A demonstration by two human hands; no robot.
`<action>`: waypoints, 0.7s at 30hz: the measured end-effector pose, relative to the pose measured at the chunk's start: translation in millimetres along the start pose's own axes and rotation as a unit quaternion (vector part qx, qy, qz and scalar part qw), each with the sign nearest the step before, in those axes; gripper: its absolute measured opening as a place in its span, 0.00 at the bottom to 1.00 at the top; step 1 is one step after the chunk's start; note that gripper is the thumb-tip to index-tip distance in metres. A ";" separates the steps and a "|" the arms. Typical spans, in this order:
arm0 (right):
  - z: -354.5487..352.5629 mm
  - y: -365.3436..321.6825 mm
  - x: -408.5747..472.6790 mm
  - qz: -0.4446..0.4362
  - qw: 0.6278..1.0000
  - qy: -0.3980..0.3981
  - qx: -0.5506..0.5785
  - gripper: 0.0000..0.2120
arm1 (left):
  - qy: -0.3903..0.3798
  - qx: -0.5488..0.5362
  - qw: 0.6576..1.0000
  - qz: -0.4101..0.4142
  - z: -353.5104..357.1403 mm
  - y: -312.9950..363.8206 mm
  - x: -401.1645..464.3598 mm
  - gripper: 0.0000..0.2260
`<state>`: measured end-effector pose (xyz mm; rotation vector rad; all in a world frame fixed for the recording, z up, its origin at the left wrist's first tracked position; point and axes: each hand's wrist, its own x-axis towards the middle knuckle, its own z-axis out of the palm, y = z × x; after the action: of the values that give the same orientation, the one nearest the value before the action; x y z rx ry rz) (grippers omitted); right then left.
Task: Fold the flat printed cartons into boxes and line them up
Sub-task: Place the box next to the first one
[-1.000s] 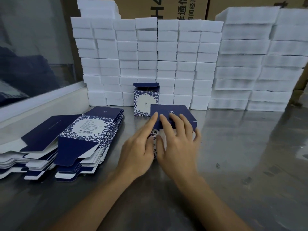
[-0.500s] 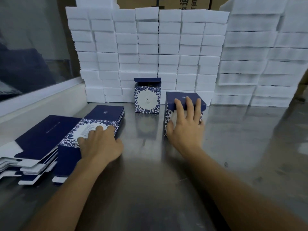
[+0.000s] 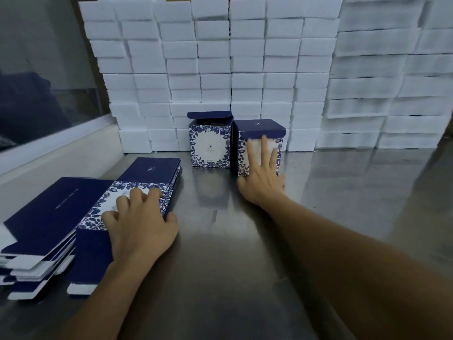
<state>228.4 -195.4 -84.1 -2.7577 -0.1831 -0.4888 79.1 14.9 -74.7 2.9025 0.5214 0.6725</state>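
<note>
Right hand (image 3: 263, 177), fingers straight, has pushed the new box (image 3: 258, 143) back at 12 o'clock, now touching the first box (image 3: 209, 146). Left hand (image 3: 141, 222), moved to 9 o'clock, curls onto the flat stack (image 3: 137, 190), gripping the top carton's edge. Next fold starting, likely.

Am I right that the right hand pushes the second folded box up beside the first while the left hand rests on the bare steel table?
Not quite. In the head view the left hand rests on the stack of flat navy floral-printed cartons, not on bare steel table. The right hand does press the second folded navy floral box beside the first folded box.
</note>
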 end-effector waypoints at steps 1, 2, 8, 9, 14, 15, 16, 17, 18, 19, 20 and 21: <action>5.2 0.7 -0.6 -0.006 0.999 -0.041 -0.004 0.36 | 0.002 -0.001 1.000 0.001 0.3 0.6 -0.5 0.22; 8.5 1.2 -0.3 -0.018 0.997 -0.078 -0.015 0.32 | 0.003 -0.001 1.000 0.002 0.4 1.0 -1.1 0.21; 10.9 6.2 -1.5 -0.008 0.999 -0.043 0.012 0.29 | 0.001 -0.010 1.000 -0.002 -0.6 -0.4 -1.5 0.21; 11.2 7.2 -1.9 0.007 0.999 -0.024 0.026 0.29 | 0.001 -0.013 1.000 -0.002 -0.8 -0.3 -1.2 0.21; 10.1 5.7 -0.9 -0.007 0.997 -0.077 0.010 0.26 | -0.002 -0.016 1.000 -0.002 -2.0 0.9 -2.2 0.21; 9.6 4.8 -1.6 -0.013 0.997 -0.079 0.001 0.24 | 0.000 -0.016 1.000 -0.001 -2.1 0.8 -2.0 0.20; 9.0 4.0 -3.1 -0.017 0.997 -0.077 -0.005 0.22 | 0.003 -0.018 1.000 -0.003 -2.6 1.1 -1.8 0.20; 8.2 3.6 -5.2 -0.019 0.997 -0.074 -0.006 0.21 | 0.006 -0.018 1.000 -0.008 -3.8 1.3 -1.5 0.19; 7.2 3.7 -8.0 -0.021 0.997 -0.071 -0.002 0.20 | 0.010 -0.014 1.000 -0.020 -5.3 1.6 -1.4 0.20; 5.7 3.8 -11.6 -0.026 0.997 -0.067 0.004 0.19 | 0.016 -0.009 0.999 -0.037 -6.7 0.9 -0.9 0.21; 3.6 3.8 -15.8 -0.030 0.998 -0.062 0.010 0.18 | 0.021 -0.010 0.998 -0.057 -8.2 -0.9 -0.5 0.23; 1.7 3.9 -20.5 -0.035 0.998 -0.056 0.014 0.17 | 0.021 -0.023 0.997 -0.076 -9.6 -4.1 -0.1 0.24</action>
<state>210.6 -199.9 -94.0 -2.7603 -0.3120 -0.3454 73.5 19.1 -66.9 2.7763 0.7147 0.7155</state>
